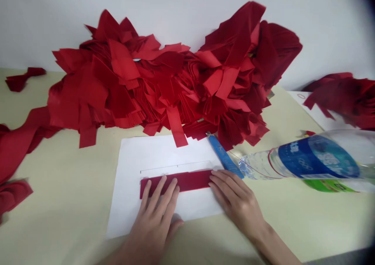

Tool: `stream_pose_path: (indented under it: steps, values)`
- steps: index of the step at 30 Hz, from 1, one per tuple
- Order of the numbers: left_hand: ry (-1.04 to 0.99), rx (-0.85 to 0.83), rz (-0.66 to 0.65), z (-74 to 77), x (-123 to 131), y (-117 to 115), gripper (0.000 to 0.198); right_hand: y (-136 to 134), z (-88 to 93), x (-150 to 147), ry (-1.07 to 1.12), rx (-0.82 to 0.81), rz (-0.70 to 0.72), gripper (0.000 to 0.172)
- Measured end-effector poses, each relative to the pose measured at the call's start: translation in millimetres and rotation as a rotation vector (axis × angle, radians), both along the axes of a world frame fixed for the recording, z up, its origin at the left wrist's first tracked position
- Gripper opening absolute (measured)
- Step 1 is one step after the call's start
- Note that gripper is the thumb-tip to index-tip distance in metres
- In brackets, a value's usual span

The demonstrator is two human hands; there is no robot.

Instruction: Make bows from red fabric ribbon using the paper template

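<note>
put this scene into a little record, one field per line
left hand: on the red strip, toward its left end
right hand: touching the strip's right end
red strip: flat on white paper
blue tool: at the paper's upper right edge
blue-labelled bottle: right of the tool
red pile: beyond the paper

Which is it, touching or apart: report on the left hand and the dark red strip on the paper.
Touching: in the head view, the left hand rests its fingers across the dark red strip.
</note>
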State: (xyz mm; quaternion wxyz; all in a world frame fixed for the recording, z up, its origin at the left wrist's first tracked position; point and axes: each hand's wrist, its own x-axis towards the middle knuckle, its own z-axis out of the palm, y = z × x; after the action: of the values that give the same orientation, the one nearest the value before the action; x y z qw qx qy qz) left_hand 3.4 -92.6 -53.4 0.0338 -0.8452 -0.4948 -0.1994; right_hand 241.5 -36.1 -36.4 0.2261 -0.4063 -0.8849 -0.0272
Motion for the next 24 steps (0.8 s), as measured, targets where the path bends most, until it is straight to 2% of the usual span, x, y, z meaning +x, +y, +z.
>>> stream_pose_path:
  steps: [9, 15, 18, 20, 24]
  values:
    - [0.005, -0.012, -0.007, 0.4, 0, 0, 0.043, 0, -0.2, 0, -0.035, 0.115, -0.014, 0.01]
    - [0.058, -0.011, -0.016, 0.5, -3, -1, 0.045, 1, 2.6, -2, 0.01, 0.08, -0.048, 0.007]
    - [0.111, -0.017, -0.044, -0.1, -5, -2, 0.049, 1, 6.5, -6, 0.048, 0.048, -0.067, 0.011]
    - [0.116, -0.023, -0.05, -1.0, -6, -2, 0.051, 2, 11.1, -10, 0.093, 0.011, -0.033, 0.016]
    - [0.069, -0.006, -0.041, -2.5, -5, -2, 0.05, 7, 20.9, -28, 0.137, -0.143, 0.139, 0.018]
